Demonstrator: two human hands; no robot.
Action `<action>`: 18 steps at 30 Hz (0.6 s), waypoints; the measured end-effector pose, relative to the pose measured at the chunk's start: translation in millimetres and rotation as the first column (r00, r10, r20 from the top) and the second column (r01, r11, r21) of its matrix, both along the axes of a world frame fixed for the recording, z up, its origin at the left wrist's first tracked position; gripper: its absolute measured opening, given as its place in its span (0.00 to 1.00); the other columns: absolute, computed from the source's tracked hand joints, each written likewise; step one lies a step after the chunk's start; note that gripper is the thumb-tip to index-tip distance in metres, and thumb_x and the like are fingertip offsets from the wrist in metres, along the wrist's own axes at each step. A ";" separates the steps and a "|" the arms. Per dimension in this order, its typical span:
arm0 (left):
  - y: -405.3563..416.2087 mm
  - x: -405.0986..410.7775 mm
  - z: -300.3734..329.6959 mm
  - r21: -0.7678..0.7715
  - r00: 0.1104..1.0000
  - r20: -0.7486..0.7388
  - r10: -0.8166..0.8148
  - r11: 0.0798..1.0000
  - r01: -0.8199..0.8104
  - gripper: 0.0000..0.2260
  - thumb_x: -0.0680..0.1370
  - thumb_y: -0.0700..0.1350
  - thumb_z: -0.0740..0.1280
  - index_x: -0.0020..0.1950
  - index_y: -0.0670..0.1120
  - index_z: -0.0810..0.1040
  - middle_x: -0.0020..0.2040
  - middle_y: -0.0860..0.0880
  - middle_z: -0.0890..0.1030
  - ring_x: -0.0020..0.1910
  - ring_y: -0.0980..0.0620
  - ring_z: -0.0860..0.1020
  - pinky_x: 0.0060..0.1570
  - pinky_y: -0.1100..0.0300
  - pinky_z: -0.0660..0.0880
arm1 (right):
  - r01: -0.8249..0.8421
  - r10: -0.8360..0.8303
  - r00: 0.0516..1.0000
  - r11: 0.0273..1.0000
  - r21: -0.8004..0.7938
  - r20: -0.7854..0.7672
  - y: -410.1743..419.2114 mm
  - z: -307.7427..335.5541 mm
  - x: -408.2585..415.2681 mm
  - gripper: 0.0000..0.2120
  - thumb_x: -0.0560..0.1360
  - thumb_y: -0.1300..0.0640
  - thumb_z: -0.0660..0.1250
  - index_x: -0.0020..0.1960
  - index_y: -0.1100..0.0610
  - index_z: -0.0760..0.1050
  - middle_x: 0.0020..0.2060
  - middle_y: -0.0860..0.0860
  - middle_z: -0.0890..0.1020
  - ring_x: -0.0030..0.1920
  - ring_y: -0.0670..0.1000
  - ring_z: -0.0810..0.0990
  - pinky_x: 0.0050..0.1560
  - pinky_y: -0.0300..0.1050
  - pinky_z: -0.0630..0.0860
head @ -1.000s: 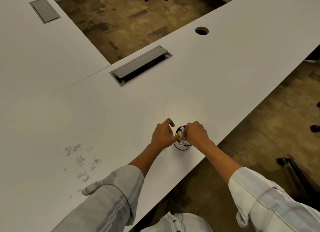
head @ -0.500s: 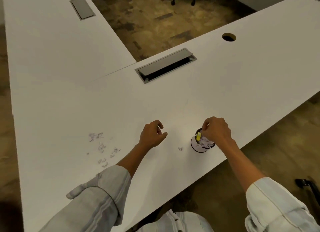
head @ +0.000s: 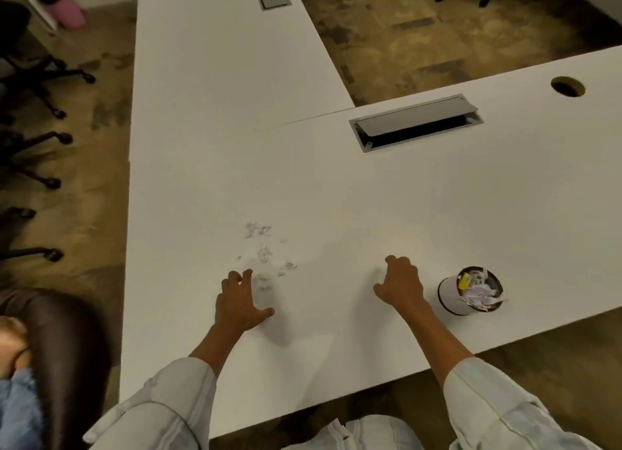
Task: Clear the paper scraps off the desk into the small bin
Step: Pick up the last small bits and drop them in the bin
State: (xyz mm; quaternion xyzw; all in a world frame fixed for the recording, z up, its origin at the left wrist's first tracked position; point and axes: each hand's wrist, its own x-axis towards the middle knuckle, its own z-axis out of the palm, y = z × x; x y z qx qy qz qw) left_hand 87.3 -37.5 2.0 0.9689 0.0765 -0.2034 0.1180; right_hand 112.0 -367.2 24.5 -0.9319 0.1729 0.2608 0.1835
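**Loose scraps beside the left hand, bin beside the right**

A cluster of small torn grey-white paper scraps (head: 266,254) lies on the flat white desk (head: 336,193). The nearest pieces are just beside the fingertips of the left hand (head: 240,303), on its right; the others spread away from the person toward the middle of the desk. The left hand is low over the surface, fingers spread and bent, thumb out to the side, and it holds nothing that I can see.

The right hand (head: 400,286) is well apart from the cluster, with a bare part of desk between them. Its fingers are curled downward and its back faces the camera, so I cannot tell if something is under the palm. Just to its right stands the small round white bin with a dark rim (head: 469,293), upright, not touched by the hand. It is filled above the rim with crumpled white paper and one yellow piece (head: 466,280).

The bin is near the front edge of the desk, where the brown floor begins. Around the scraps there is much free surface on all sides. Farther back there are a grey metal cable tray with an open lid (head: 415,123) and a round cable hole (head: 567,86).

The scraps are pale and blurred; their number is hard to make out.
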 end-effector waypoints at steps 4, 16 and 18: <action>24.7 -36.0 -16.0 -0.065 0.973 -0.032 0.229 0.971 -0.231 0.49 0.58 0.65 0.76 0.70 0.44 0.60 0.62 0.42 0.67 0.62 0.41 0.70 0.50 0.47 0.76 | 0.210 -0.215 0.971 0.976 -0.058 -0.103 -6.2 -26.0 -24.9 0.36 0.78 0.58 0.63 0.76 0.68 0.46 0.75 0.71 0.46 0.76 0.68 0.47 0.74 0.57 0.55; -2.4 -16.8 -19.9 -0.511 0.931 -0.032 0.363 0.795 -0.328 0.36 0.60 0.48 0.82 0.63 0.39 0.72 0.49 0.45 0.75 0.39 0.52 0.75 0.39 0.67 0.73 | 0.075 -0.078 0.993 0.996 0.038 0.085 137.2 -61.3 -16.9 0.40 0.77 0.49 0.59 0.77 0.67 0.40 0.74 0.72 0.39 0.75 0.69 0.36 0.75 0.65 0.45; -9.6 -10.8 -19.6 -0.609 0.914 -0.097 0.394 0.703 -0.368 0.36 0.61 0.44 0.82 0.65 0.41 0.71 0.49 0.48 0.76 0.41 0.55 0.78 0.35 0.70 0.76 | -0.057 0.052 0.993 0.998 0.040 0.107 159.1 -64.3 -9.6 0.41 0.77 0.47 0.57 0.77 0.65 0.38 0.74 0.70 0.38 0.75 0.68 0.35 0.75 0.66 0.43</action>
